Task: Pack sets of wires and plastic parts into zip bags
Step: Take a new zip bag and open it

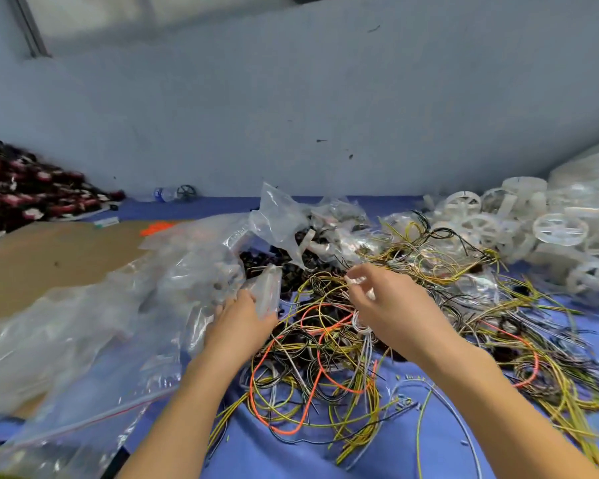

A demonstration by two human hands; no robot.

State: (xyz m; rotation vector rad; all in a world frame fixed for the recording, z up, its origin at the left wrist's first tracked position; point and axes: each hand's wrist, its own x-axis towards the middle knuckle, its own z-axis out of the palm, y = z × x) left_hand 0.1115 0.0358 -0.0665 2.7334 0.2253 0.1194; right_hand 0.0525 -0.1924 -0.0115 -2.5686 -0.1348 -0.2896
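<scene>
L hand [246,319] gripped a flimsy, slick zip bag [266,292] by its side, R hand [395,311] pinched a light, floppy white wire [362,327] above the wire pile [329,371] on the surface [291,454], prob. snag-prone.

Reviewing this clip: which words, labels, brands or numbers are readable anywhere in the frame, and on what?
No text can be read.
Water bottle at the back: blue label, too small and blurred to read.
White strip beside the cardboard: possibly printed, too blurred to tell.
Zip bags, wires, plastic wheels: no print visible.
</scene>
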